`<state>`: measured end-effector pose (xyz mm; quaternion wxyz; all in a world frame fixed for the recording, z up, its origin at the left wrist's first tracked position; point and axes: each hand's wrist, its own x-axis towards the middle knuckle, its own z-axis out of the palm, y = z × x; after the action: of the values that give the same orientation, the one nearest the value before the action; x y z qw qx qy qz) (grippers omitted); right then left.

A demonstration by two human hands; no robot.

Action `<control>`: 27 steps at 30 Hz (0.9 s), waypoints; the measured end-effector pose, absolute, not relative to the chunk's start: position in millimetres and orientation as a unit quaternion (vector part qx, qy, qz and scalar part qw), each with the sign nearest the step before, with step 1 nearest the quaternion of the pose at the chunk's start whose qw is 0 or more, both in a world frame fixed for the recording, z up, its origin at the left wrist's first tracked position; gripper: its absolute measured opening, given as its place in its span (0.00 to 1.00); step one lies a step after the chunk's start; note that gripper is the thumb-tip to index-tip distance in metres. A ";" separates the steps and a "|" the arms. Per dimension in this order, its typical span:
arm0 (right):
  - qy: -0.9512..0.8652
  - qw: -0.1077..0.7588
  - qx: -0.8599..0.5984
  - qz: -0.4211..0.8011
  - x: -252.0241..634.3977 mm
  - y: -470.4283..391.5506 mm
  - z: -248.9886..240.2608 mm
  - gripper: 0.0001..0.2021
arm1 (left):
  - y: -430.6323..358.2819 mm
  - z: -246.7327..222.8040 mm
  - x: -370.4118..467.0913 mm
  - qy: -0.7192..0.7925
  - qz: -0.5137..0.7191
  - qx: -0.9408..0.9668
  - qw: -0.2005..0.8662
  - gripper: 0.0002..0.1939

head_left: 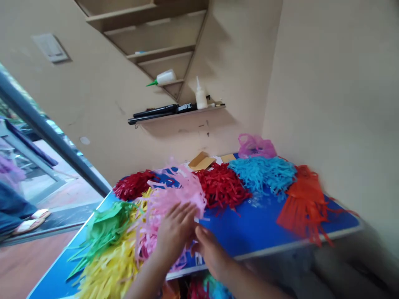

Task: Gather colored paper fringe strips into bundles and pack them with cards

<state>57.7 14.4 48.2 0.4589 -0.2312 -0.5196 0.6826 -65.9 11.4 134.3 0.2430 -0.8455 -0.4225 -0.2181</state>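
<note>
My left hand [177, 226] is at the middle of the blue table, its back toward me and its fingers pressed together against a light pink fringed paper bunch [179, 195]. Loose strands of the bunch fan out above the knuckles, smeared by motion. Close beside it, my right hand [209, 251] has its thumb up and its fingers curled in toward the left hand. What lies between the right fingers is hidden. Brighter pink strips [146, 245] rest under and left of my left wrist. Yellow fringe [109, 265] spreads by my left forearm.
On the blue table [249, 232] lie green fringe [109, 222], dark red bunches [221, 187], light blue fringe [264, 172], orange fringe [305, 199], a pink plastic bag [257, 146] and brown card [201, 161]. Glue bottles [201, 95] stand on wall shelves. A person's feet [31, 222] show outside the doorway.
</note>
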 end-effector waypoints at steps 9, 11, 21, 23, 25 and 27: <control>-0.314 0.584 -0.368 0.652 202.9 67.3 22.0 0.21 | 10.1 9.1 -26.7 -0.473 -0.213 -0.837 0.174 0.20; -0.340 0.646 -0.505 0.460 242.2 69.0 20.1 0.24 | 12.4 -4.3 -19.7 -0.485 -0.220 -0.833 0.150 0.19; -0.861 0.240 -0.422 0.152 183.6 30.7 -5.9 0.30 | 16.5 -25.6 7.3 -0.468 -0.225 -0.850 0.084 0.20; -0.841 0.227 -0.473 0.130 197.1 46.2 -1.5 0.26 | 11.5 -23.8 6.6 -0.474 -0.221 -0.849 0.076 0.19; -0.815 0.234 -0.523 0.087 217.2 53.2 11.9 0.24 | 7.2 -20.2 6.0 -0.488 -0.224 -0.841 0.067 0.18; -0.820 0.239 -0.516 0.060 229.3 47.0 29.8 0.28 | 4.8 -15.3 7.6 -0.505 -0.236 -0.828 0.063 0.18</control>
<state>229.3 47.0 29.8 0.2394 -0.5160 -0.8202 0.0602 7.6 4.8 -15.3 0.0634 -0.8277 -0.5052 -0.2358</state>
